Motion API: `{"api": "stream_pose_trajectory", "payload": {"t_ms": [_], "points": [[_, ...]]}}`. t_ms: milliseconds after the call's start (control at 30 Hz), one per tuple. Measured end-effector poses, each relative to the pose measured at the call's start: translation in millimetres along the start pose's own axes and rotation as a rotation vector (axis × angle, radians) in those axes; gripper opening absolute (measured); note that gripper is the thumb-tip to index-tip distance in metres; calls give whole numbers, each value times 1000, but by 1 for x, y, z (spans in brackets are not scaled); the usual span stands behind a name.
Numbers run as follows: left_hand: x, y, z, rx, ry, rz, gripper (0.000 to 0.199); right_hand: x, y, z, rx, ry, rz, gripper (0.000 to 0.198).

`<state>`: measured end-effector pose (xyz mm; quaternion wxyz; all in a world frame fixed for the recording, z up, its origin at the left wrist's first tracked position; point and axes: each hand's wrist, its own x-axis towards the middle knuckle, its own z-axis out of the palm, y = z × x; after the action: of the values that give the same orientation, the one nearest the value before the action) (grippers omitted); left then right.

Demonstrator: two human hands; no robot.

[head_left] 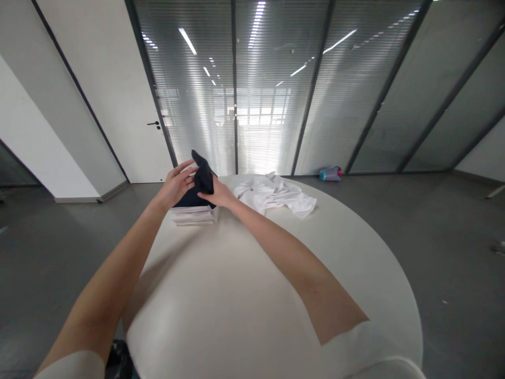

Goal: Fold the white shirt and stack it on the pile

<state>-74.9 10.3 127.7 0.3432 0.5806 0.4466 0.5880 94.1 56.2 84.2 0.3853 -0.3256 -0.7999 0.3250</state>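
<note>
A dark navy cloth, its upper corner raised and bent over, is pinched at its right side by my right hand. My left hand is at the cloth's left side with fingers stretched out and apart; whether the fingertips touch it I cannot tell. Beneath both hands, dark folded fabric lies on top of a neat stack of folded white cloths. To the right of the stack, a crumpled white cloth is spread loosely near the far edge.
Everything rests on a rounded white table. On the floor by the glass partition lies a blue and red package. A black plastic bag shows below the table's near left edge. A white door stands at the back left.
</note>
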Motion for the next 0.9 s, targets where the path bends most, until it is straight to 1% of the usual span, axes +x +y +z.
{"api": "stream_pose_trajectory", "payload": {"t_ms": [67, 133, 200, 267, 333, 400, 467, 533, 633, 700, 767, 800, 867, 900], "points": [[-3, 0, 5, 59, -111, 57, 58, 3, 5, -3, 6, 147, 88, 59], [-5, -7, 4, 273, -207, 118, 69, 2, 12, -13, 127, 265, 124, 42], [-6, -20, 0, 573, -297, 165, 85, -3, 17, -26, 374, 342, 166, 37], [-7, -31, -5, 842, -341, 187, 93, -8, 21, -38, 647, 383, 254, 34], [-7, -37, -8, 1013, -335, 205, 85, -14, 20, -49, 868, 400, 299, 28], [-6, -36, -9, 1090, -312, 229, 67, -22, 15, -62, 1016, 404, 241, 25], [-5, -28, -5, 1067, -295, 274, 48, -33, 8, -78, 1090, 390, 148, 27], [-5, -19, 6, 949, -245, 364, 36, -49, 1, -100, 1093, 371, 88, 31], [-9, -10, 34, 675, -147, 542, 33, -80, -3, -140, 1020, 377, 81, 33], [-12, -8, 55, 520, -141, 597, 36, -104, 4, -167, 958, 407, 120, 32], [-17, -10, 73, 414, -116, 566, 41, -131, 19, -193, 877, 461, 198, 32], [-20, -12, 78, 368, -71, 524, 41, -145, 29, -206, 821, 503, 257, 33], [-31, -17, 82, 276, 28, 403, 34, -175, 52, -228, 676, 553, 419, 40], [-38, -20, 80, 242, 49, 344, 29, -190, 63, -238, 596, 563, 514, 44]]}}
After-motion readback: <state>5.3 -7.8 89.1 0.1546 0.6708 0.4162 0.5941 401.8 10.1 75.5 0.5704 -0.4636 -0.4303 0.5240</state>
